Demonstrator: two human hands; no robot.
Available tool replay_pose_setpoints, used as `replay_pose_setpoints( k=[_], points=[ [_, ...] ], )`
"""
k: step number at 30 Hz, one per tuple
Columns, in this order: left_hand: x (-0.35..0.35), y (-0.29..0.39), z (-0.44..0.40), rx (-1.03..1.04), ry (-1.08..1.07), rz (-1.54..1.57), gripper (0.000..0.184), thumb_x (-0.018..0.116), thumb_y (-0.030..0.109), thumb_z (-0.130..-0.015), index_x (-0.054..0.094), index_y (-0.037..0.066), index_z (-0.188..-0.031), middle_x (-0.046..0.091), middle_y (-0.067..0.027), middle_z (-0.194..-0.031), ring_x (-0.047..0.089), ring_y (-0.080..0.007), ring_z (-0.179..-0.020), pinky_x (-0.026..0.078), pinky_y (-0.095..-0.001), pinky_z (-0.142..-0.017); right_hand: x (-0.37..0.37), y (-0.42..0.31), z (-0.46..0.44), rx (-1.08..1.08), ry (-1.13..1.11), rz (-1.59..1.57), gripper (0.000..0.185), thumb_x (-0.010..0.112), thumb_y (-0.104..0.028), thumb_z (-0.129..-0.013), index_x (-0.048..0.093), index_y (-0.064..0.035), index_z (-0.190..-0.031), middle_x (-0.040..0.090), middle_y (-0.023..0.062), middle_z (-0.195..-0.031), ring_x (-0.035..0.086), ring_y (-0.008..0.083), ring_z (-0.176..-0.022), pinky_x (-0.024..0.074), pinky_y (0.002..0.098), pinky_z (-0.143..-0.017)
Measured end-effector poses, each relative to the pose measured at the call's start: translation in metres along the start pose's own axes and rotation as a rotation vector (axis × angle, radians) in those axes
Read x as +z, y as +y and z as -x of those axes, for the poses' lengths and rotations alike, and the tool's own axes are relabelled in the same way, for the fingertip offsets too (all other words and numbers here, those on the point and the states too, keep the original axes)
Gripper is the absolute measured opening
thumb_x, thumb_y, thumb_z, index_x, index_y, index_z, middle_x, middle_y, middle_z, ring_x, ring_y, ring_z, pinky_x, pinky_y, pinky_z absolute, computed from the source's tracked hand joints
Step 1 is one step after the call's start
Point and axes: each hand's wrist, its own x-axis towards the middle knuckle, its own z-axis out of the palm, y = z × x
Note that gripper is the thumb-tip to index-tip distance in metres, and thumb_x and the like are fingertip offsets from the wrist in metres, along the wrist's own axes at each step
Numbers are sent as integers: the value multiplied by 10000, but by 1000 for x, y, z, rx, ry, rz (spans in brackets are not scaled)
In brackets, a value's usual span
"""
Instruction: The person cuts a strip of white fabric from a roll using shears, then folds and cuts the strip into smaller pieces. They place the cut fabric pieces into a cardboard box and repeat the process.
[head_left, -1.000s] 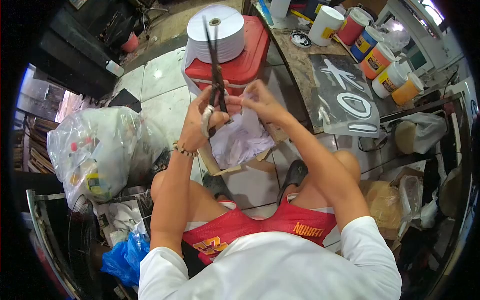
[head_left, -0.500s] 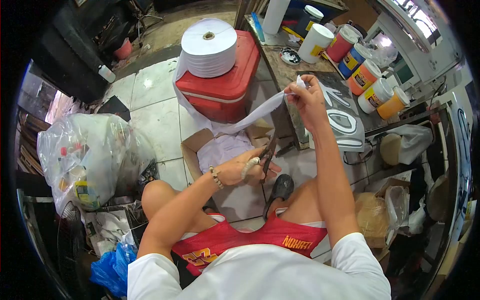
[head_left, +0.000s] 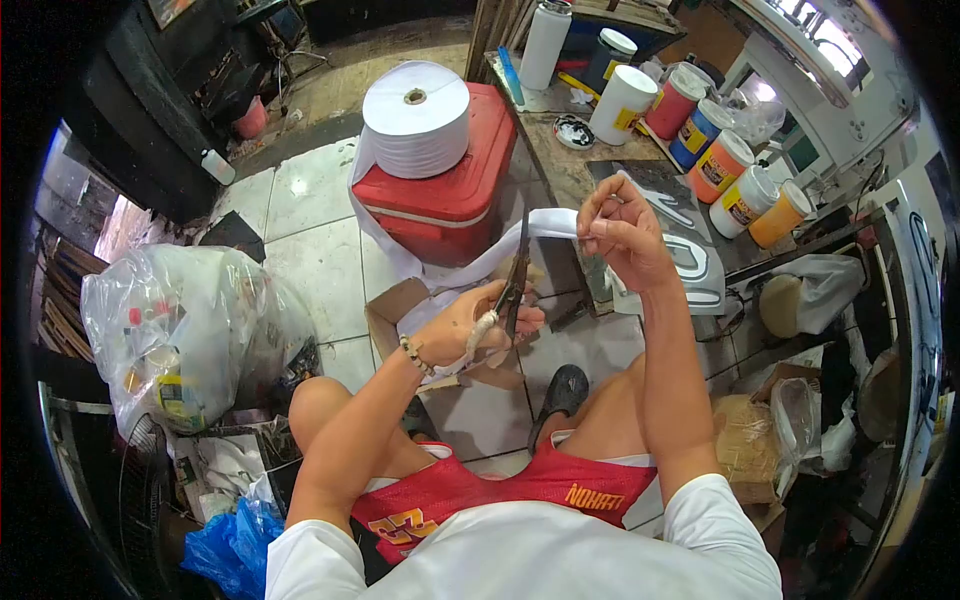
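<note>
In the head view, I see the person's left hand (head_left: pixel 485 325) holding a pair of scissors (head_left: pixel 518 290), its fingers closed around the handles and the blades pointing up. The right hand (head_left: pixel 628 235) is pinching the end of a white strip (head_left: pixel 555 222) between the fingertips. The strip passes close to the blades; I cannot tell if it lies between them. It sags toward the box and seems to join the band hanging from the white roll (head_left: pixel 415 130), which sits on a red cooler (head_left: pixel 425 225).

As I judge it, a slack strip could fold at the blades, and then the cut would be crooked. A hard pull could turn the roll or drag it toward the edge of the cooler. The blades are also near the left fingertips, so a careless closing could pinch the skin.

The open cardboard box (head_left: pixel 392 302), below the left hand, has white material inside. On the left, a big clear bag (head_left: pixel 240 330) holds mixed items, some red and yellow. On the tabletop (head_left: pixel 540 125) stand jars (head_left: pixel 718 168) with red, blue, orange, white and yellow-orange sides; their lids look closed, so I cannot be sure of the contents.
</note>
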Motion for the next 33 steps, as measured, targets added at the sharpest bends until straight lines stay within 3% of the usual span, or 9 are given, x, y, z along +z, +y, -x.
replay_pose_setpoints(
  k=[9, 13, 14, 20, 27, 29, 30, 31, 33],
  points=[
    [10, 16, 8, 80, 93, -355, 736, 781, 27, -723, 438, 3, -1374, 663, -148, -1172, 665, -174, -1007, 545, -289, -856, 2, -1, 0, 266, 142, 465, 488, 748, -257, -872, 559, -21, -1255, 611, -18, -779, 546, 50, -674, 462, 215, -535],
    [11, 13, 8, 30, 53, -336, 794, 829, 65, -706, 426, 20, -1389, 657, -163, -1189, 663, -172, -969, 546, -297, -843, -3, 3, -1, 379, 35, 833, 381, 775, -359, -842, 736, -14, -998, 587, -26, -718, 457, 62, -569, 321, 243, -494],
    [11, 12, 8, 23, 41, -289, 816, 842, 84, -703, 418, 25, -1398, 654, -169, -1195, 662, -180, -979, 545, -306, -850, 4, 3, 1, 291, 97, 766, 365, 791, -372, -822, 756, -11, -855, 544, -29, -754, 450, 71, -636, 300, 261, -542],
    [10, 8, 10, 11, -60, -198, 1020, 884, 190, -677, 288, 44, -1491, 492, -224, -1419, 494, -275, -1324, 416, -378, -1085, -4, 0, 4, 132, 60, 635, 336, 808, -325, -810, 740, -12, -911, 496, 0, -903, 480, 97, -829, 370, 268, -705],
    [24, 20, 12, 47, -50, -224, 979, 867, 347, -720, 318, 60, -1479, 550, -161, -1370, 556, -223, -1204, 449, -347, -1015, 1, -8, 6, 205, -53, 411, 356, 735, -247, -865, 693, 2, -1116, 581, 25, -1094, 540, 111, -965, 428, 261, -773],
    [24, 20, 13, 101, -101, -250, 774, 790, 269, -834, 362, 39, -1436, 553, -181, -1359, 589, -241, -1147, 497, -361, -948, 7, -6, 5, 199, -99, 127, 496, 728, -250, -857, 625, 28, -1256, 584, 42, -1238, 556, 123, -1053, 459, 267, -843],
    [22, 17, 10, -90, 15, 161, 522, 636, 223, -965, 410, 13, -1386, 578, -216, -1310, 622, -261, -1079, 547, -368, -851, 4, -3, 3, 232, -116, 48, 632, 721, -220, -836, 518, 41, -1375, 581, 68, -1307, 579, 141, -1097, 472, 269, -890],
    [22, 18, 11, -91, 6, 155, 522, 636, 223, -965, 410, 13, -1386, 578, -216, -1310, 622, -261, -1079, 547, -368, -851, 1, 1, 2, 224, -111, 53, 632, 721, -220, -836, 518, 41, -1375, 581, 68, -1307, 579, 141, -1097, 472, 269, -890],
    [24, 23, 15, -36, 22, -134, 827, 859, 188, -741, 411, -5, -1410, 642, -231, -1205, 669, -264, -1056, 544, -368, -904, -1, 6, 0, 243, -149, -164, 682, 713, -180, -815, 469, 37, -1414, 603, 96, -1284, 611, 162, -1086, 478, 273, -919]
  ],
)
